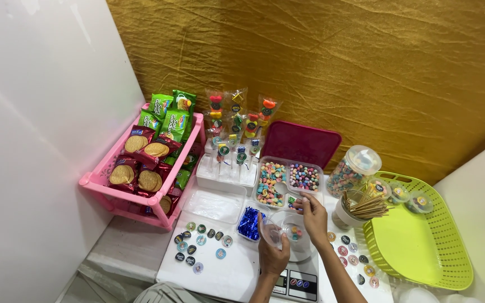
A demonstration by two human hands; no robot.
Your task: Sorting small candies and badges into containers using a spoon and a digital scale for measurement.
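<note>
Bright, even, soft indoor light, apparently from above and in front; no hard-edged shadows anywhere. Only faint, diffuse shade under the pink rack [141, 193] and beneath the hands over the white surface [220, 275]. Mild glare on the glossy white wall panel [35, 112] at the left, with a pale streak near the top. Small highlights on the clear jar lid [364, 159] and the shiny snack packets [164, 120]. Gold backdrop cloth [332, 73] darkening slightly toward the right corner. Wide-angle stretch toward the edges, straight lines leaning outward. Centre fairly sharp; small details soft and a little compressed.
</note>
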